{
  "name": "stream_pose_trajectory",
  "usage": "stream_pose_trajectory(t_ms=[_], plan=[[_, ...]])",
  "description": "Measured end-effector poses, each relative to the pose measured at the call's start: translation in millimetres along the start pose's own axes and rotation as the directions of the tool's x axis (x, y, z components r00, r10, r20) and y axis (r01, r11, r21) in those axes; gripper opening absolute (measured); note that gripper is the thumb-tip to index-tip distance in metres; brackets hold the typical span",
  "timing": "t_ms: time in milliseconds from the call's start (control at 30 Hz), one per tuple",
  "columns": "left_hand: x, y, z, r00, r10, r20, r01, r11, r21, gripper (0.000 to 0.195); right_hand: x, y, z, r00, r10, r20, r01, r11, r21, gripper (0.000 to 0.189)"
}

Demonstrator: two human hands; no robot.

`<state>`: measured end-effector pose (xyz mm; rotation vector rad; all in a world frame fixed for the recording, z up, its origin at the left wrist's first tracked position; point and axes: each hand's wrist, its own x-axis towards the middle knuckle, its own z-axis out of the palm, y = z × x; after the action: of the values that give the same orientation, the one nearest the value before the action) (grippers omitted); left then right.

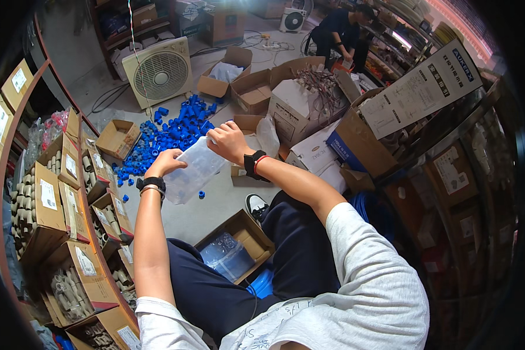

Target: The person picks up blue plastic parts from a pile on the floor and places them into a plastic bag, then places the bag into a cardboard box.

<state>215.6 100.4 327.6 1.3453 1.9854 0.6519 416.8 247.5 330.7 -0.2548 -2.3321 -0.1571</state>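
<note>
A clear plastic bag [197, 168] is stretched between my two hands over the floor. My left hand [165, 163] grips its left side, thumb on top. My right hand [229, 142] holds the upper right edge, close to the pile. Beyond the bag spreads a heap of blue plastic pipe fittings [175, 131], larger ones towards the back and smaller ones in front. One loose blue fitting [201, 194] lies on the floor just below the bag. Whether the bag contains anything cannot be made out. Between my legs an open cardboard box [256, 240] contains a stack of clear plastic bags [229, 258].
A box fan [159, 72] stands behind the heap. A small open carton [119, 138] sits to its left. Shelves of boxed grey fittings [24, 205] line the left side. Cartons and a box of wires [317, 87] crowd the right. Another person [343, 33] crouches at the back.
</note>
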Motion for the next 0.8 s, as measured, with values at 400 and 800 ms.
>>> stream_pose_trajectory(t_ms=[400,800], plan=[[0,-5,-3,1.0,-0.002,0.009,0.002,1.0,0.023,0.038,-9,6,2,0.992,0.006,0.125,-0.003,1.0,-0.021,0.02],[-14,-12,-11,0.993,0.07,-0.097,-0.059,0.992,0.11,0.036,-15,3,6,0.982,0.027,0.186,-0.025,1.0,-0.01,0.024]])
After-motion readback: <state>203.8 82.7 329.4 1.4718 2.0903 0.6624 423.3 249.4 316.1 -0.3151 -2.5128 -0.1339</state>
